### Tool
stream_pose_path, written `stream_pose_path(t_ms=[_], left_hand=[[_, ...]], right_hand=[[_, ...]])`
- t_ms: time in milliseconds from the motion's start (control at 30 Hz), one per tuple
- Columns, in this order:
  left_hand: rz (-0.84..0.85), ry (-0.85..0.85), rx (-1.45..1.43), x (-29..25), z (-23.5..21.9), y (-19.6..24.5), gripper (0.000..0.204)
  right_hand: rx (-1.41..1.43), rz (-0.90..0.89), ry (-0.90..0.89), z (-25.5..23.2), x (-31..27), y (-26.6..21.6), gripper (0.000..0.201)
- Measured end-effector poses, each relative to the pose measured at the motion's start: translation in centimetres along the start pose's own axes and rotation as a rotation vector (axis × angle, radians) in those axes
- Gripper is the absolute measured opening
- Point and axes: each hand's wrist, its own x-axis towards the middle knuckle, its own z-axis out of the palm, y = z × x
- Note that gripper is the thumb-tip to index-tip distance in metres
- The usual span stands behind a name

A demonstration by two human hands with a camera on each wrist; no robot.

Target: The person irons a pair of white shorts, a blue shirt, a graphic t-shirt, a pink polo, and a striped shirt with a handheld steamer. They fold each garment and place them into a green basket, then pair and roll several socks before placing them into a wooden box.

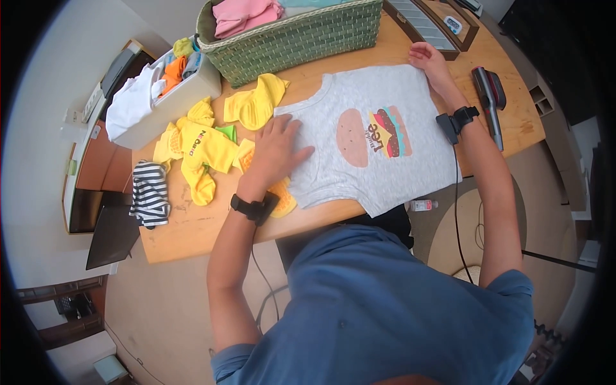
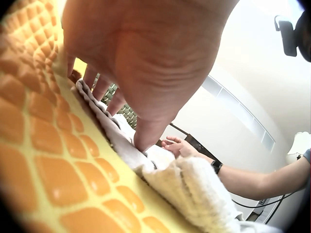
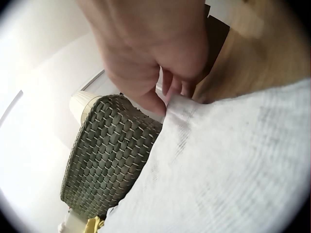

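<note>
A light grey sleeveless top (image 1: 333, 173) with a burger print lies spread flat near the front of the wooden table, its shoulder end toward the left. My left hand (image 1: 279, 147) rests on that end with fingers spread. Beneath my left wrist is a yellow cloth with an orange scale pattern (image 2: 63, 179). At the far right corner of the top, my right hand (image 1: 433, 67) pinches the edge of the fabric (image 3: 182, 109) between thumb and fingers. Part of the fingertips there is hidden by the cloth.
A green woven basket (image 1: 295, 48) of clothes stands behind the top. Left of it are a white bin (image 1: 208, 80) of clothes, yellow garments (image 1: 208, 144) and a striped cloth (image 1: 151, 192). A dark handheld appliance (image 1: 489, 102) and a compartment box (image 1: 420, 25) sit to the right.
</note>
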Motion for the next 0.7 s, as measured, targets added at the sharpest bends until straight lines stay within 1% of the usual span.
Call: stream_pose_path(t_ms=[33, 133, 233, 333, 433, 533, 633, 700], left_hand=[[0.000, -0.001, 0.002, 0.0, 0.0, 0.0, 0.062], [0.003, 0.001, 0.012, 0.0, -0.1, 0.2, 0.061], [-0.001, -0.002, 0.015, 0.1, -0.3, 0.4, 0.061], [-0.004, -0.003, 0.012, 0.0, -0.1, 0.3, 0.061], [-0.003, 0.007, 0.002, -0.1, -0.1, 0.1, 0.061], [-0.004, 0.006, 0.002, -0.1, -0.2, 0.2, 0.061], [-0.004, -0.003, 0.003, 0.0, 0.0, 0.3, 0.061], [-0.005, -0.003, 0.006, 0.0, -0.1, 0.3, 0.061]], right_hand=[[-0.031, -0.057, 0.016, -0.4, 0.1, 0.6, 0.040], [-0.670, -0.058, 0.000, -0.8, 0.1, 0.5, 0.042], [-0.836, 0.127, -0.010, -1.0, 0.6, 0.4, 0.048], [-0.968, 0.138, -0.191, -0.4, 0.5, -0.8, 0.042], [-0.780, 0.015, -0.248, -1.2, 1.7, 0.7, 0.038], [-0.580, 0.089, -0.140, -0.7, 1.2, 0.1, 0.037], [-0.464, 0.066, -0.140, -0.7, 0.7, 0.4, 0.041], [-0.262, 0.188, -0.129, 0.1, 0.1, -1.1, 0.038]])
